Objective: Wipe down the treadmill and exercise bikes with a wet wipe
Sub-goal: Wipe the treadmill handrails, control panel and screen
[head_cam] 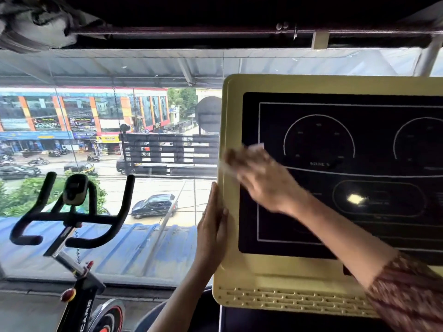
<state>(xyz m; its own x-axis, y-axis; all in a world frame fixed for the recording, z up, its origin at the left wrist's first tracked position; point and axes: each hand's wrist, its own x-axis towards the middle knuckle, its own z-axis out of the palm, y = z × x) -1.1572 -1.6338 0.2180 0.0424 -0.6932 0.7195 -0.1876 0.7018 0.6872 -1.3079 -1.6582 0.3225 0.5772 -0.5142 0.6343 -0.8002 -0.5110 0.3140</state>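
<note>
The left hand (212,226) braces flat on the left edge of the cream plastic treadmill console (275,271). The blurred right hand (261,178) presses a white wet wipe (254,148) beside it, grip unclear. Hasty strokes could drop the wipe.

Grey floor (24,312), exercise bike (82,287) by window
</note>
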